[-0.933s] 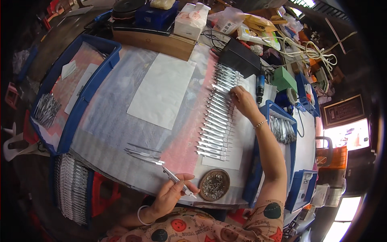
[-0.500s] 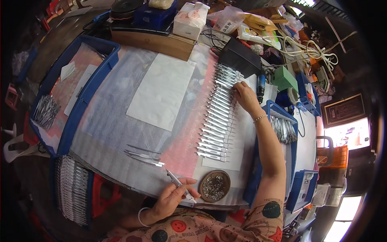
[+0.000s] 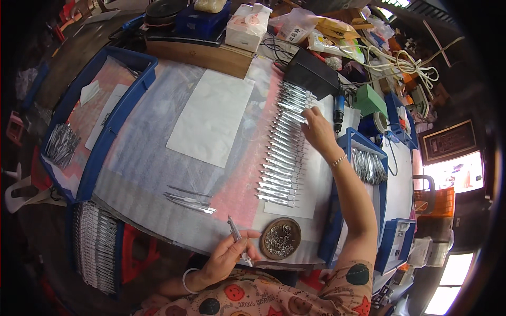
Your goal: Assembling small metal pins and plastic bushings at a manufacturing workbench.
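My left hand [image 3: 226, 257] is closed around a slim, tapered silver metal piece [image 3: 235, 230] with a pale lower end, tip pointing up and away. Over the far part of a long row of similar silver metal pieces [image 3: 280, 164], my right hand [image 3: 318, 131] is bent with its fingers drawn together. Whatever those fingertips hold, if anything, cannot be made out. A brown round bowl [image 3: 265, 248] of small metal parts stands just right of my left hand. Several thin metal strips [image 3: 188, 202] lie loose beyond it.
A blue tray [image 3: 100, 142] with metal pieces and papers stands at the left, another blue bin [image 3: 380, 203] beside my right forearm. White paper [image 3: 211, 118] lies mid-table. A black box [image 3: 311, 71], a dark-blue power tool [image 3: 339, 111] and cables line the far right.
My right hand has shifted slightly left and nearer along the row. The metal piece in my left hand has turned more upright. The view has moved slightly.
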Motion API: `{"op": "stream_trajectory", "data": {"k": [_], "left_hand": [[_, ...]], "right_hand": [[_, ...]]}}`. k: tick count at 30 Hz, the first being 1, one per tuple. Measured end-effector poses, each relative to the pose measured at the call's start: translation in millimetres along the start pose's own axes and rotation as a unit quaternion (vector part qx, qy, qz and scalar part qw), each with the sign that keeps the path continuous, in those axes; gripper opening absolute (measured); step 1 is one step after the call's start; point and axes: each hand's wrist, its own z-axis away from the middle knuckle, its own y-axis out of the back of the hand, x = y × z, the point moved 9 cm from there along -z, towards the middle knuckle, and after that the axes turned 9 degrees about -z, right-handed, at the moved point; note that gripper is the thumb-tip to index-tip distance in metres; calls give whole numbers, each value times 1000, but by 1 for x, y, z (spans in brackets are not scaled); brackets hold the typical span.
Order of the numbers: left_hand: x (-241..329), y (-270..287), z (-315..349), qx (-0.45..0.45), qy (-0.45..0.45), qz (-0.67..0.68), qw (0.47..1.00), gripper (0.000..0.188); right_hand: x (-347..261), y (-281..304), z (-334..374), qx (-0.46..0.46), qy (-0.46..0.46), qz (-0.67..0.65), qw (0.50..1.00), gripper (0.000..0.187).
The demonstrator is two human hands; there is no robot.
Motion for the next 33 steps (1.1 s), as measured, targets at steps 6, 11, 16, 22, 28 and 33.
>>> {"op": "stream_trajectory", "data": {"k": [6, 11, 16, 22, 28, 33], "left_hand": [[-11, 6, 4, -12, -5, -76, 997, 33], [-15, -4, 7, -18, 7, -116, 993, 33], [-21, -6, 12, -9, -11, -201, 979, 35], [-26, -17, 17, 5, -19, -252, 968, 24], [-28, -27, 20, 6, -34, -300, 953, 16], [-36, -28, 18, 33, 20, -252, 967, 18]], "right_hand": [[-138, 28, 103, -173, 25, -259, 950, 25], [-184, 22, 192, -253, -67, -410, 874, 18], [-167, -8, 253, -116, -202, -565, 791, 9], [-156, -28, 291, -53, -316, -646, 692, 7], [-153, -28, 299, -15, -302, -681, 667, 7], [-151, -24, 300, 20, -302, -679, 669, 6]]}}
